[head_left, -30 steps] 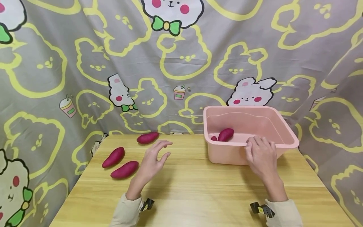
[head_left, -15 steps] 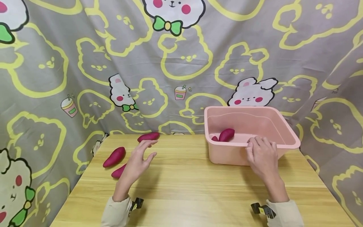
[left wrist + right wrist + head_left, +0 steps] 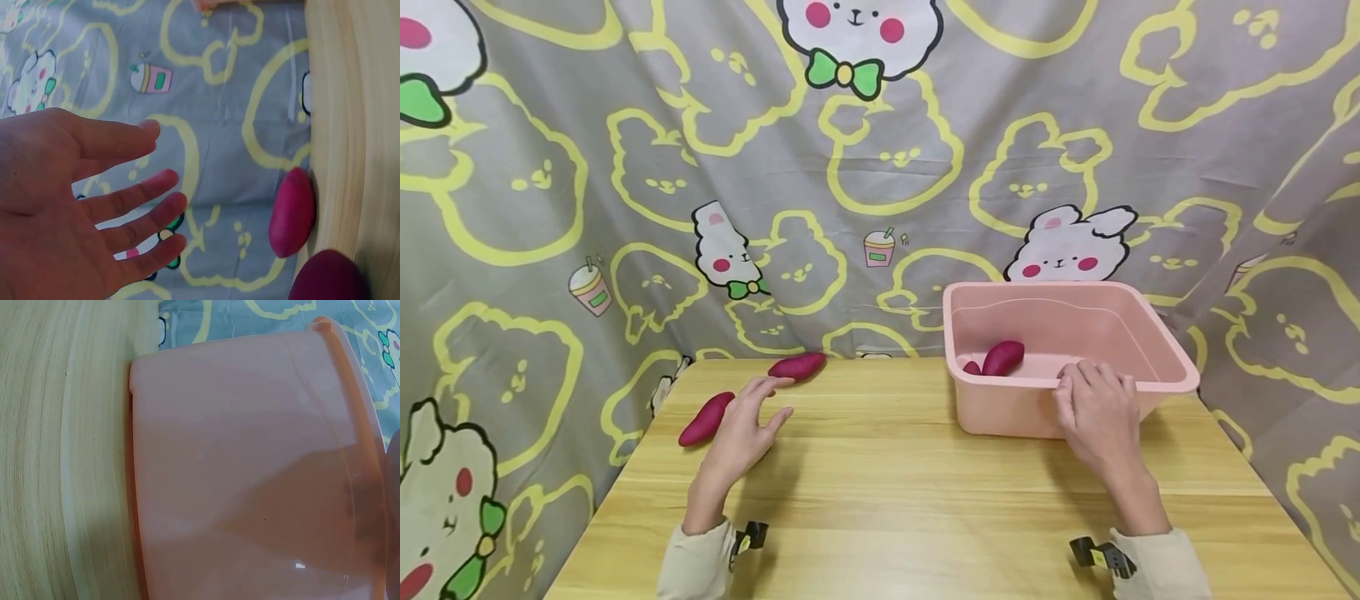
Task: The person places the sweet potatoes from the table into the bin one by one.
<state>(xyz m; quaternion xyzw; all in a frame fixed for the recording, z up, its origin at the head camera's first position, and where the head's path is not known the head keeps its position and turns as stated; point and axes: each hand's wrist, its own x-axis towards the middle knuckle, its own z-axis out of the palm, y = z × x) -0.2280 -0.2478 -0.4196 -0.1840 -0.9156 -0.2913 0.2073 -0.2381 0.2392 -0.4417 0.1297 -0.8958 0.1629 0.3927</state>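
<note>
Tub (image 3: 1009, 410): on the right rear of the table (image 3: 887, 492), before the curtain (image 3: 917, 125)
In the tub: at the left, one sweet potato (image 3: 972, 367), with another sweet potato (image 3: 1003, 357) just right of it (I see the first only partly, over the near rim (image 3: 1007, 382))
Right hand (image 3: 1099, 410): on that rim, right of both
Left hand (image 3: 741, 432): over the table's left half, well apart from the tub
Left sweet potato (image 3: 703, 421): on the table, just left of that hand
Rear sweet potato (image 3: 799, 367): by the table's back edge, behind it
</note>
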